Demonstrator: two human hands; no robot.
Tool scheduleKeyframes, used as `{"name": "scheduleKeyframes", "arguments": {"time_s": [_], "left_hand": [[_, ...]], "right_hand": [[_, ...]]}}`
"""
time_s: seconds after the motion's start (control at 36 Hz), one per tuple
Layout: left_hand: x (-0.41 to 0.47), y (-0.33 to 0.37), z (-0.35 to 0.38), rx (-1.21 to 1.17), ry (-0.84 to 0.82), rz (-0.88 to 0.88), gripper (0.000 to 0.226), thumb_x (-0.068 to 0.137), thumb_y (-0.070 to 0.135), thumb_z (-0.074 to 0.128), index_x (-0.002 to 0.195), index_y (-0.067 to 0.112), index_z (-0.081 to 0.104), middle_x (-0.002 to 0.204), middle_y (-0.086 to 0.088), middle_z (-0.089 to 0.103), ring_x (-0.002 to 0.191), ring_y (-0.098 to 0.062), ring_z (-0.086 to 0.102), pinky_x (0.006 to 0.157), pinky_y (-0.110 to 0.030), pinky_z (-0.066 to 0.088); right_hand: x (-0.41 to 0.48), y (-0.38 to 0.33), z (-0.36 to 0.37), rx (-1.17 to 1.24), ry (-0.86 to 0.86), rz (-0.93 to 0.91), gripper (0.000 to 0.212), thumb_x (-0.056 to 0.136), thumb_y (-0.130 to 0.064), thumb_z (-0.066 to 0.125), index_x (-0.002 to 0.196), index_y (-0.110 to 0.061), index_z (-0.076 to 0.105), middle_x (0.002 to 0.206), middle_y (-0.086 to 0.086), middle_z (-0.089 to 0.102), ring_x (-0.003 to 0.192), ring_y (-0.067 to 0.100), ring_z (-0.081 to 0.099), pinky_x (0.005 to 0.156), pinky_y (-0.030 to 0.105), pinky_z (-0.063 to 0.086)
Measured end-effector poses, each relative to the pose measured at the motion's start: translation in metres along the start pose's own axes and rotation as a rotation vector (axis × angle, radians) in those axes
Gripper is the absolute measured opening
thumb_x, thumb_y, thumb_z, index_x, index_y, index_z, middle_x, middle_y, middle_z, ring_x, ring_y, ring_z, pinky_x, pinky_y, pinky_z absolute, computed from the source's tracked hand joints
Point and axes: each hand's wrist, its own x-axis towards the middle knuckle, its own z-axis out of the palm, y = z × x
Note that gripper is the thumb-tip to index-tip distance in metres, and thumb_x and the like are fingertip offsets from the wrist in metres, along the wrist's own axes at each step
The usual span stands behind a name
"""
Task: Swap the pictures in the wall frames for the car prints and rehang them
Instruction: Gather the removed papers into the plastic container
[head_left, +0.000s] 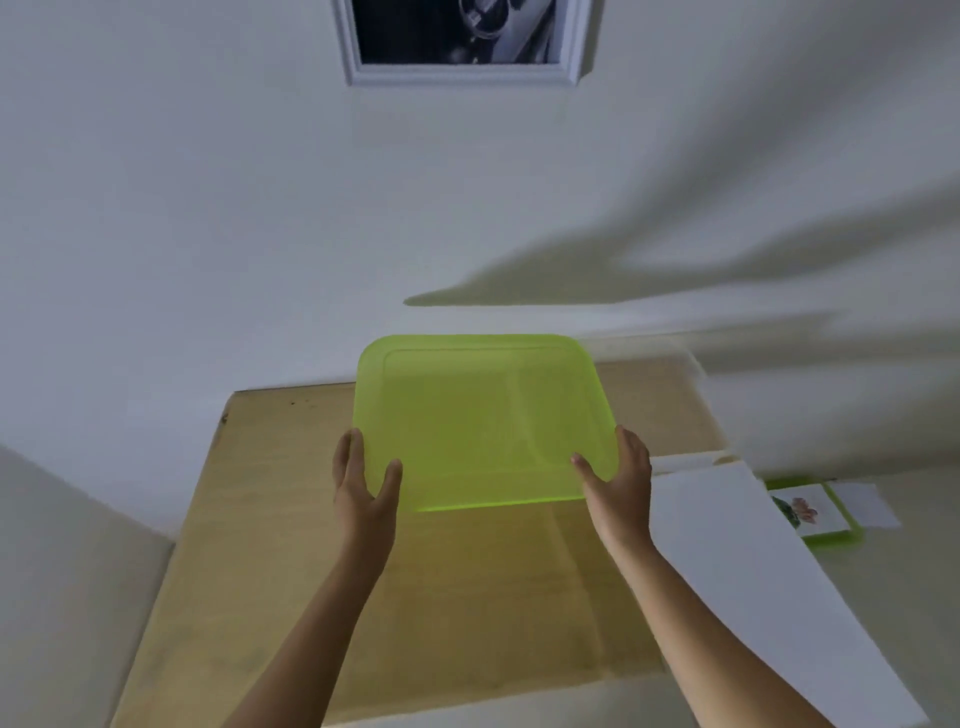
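A translucent lime-green frame (478, 421) with rounded corners is held up in front of me, above a wooden table (291, 545). My left hand (363, 478) grips its lower left edge and my right hand (618, 478) grips its lower right edge. High on the white wall hangs a white frame (462, 77) with a black-and-white car print (457, 31) in it; its top is cut off by the view's edge.
To the right lies a large white sheet (737, 571). Beyond it lies a second green frame (836, 540) under a flower picture (805, 512). The wall meets the table's far edge. Strong shadows cross the wall at right.
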Motion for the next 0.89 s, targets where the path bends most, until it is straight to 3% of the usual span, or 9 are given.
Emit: {"name": "scheduleKeyframes", "arguments": {"time_s": [0.31,0.56,0.78,0.89], "left_hand": [[-0.028,-0.101,-0.136,0.116,0.123,-0.184,0.06,0.094,0.02,0.051,0.146,0.006,0.023,0.154,-0.005,0.018,0.142,-0.017,0.018,0.107,-0.024,0.018],[-0.043,-0.155,-0.14,0.196,0.031,-0.318,0.064,0.095,0.027,0.048,0.148,0.012,0.015,0.156,-0.002,0.011,0.142,-0.022,0.018,0.113,-0.044,0.021],[-0.044,-0.164,-0.128,0.323,0.01,-0.347,0.064,0.096,0.025,0.043,0.148,0.008,0.009,0.157,-0.006,0.003,0.145,-0.022,0.004,0.116,-0.04,0.009],[-0.045,-0.165,-0.13,0.442,0.014,-0.338,0.064,0.095,0.027,0.045,0.148,0.007,0.014,0.156,-0.01,0.01,0.145,-0.023,0.004,0.116,-0.036,-0.001]], "right_hand": [[-0.086,-0.033,0.13,-0.019,-0.286,-0.037,0.069,0.086,-0.022,0.065,0.142,-0.004,0.03,0.148,0.008,0.028,0.137,0.021,0.025,0.11,0.028,0.022],[-0.109,-0.004,0.16,-0.123,-0.34,0.022,0.07,0.084,-0.021,0.067,0.141,-0.004,0.03,0.148,0.01,0.029,0.137,0.022,0.026,0.11,0.028,0.023],[-0.115,0.006,0.166,-0.221,-0.31,-0.076,0.067,0.086,-0.024,0.063,0.141,-0.003,0.03,0.148,0.012,0.029,0.138,0.023,0.024,0.109,0.023,0.017],[-0.113,0.009,0.163,-0.352,-0.321,-0.134,0.07,0.087,-0.036,0.06,0.141,-0.003,0.03,0.148,0.01,0.03,0.137,0.022,0.027,0.111,0.03,0.024]]}}
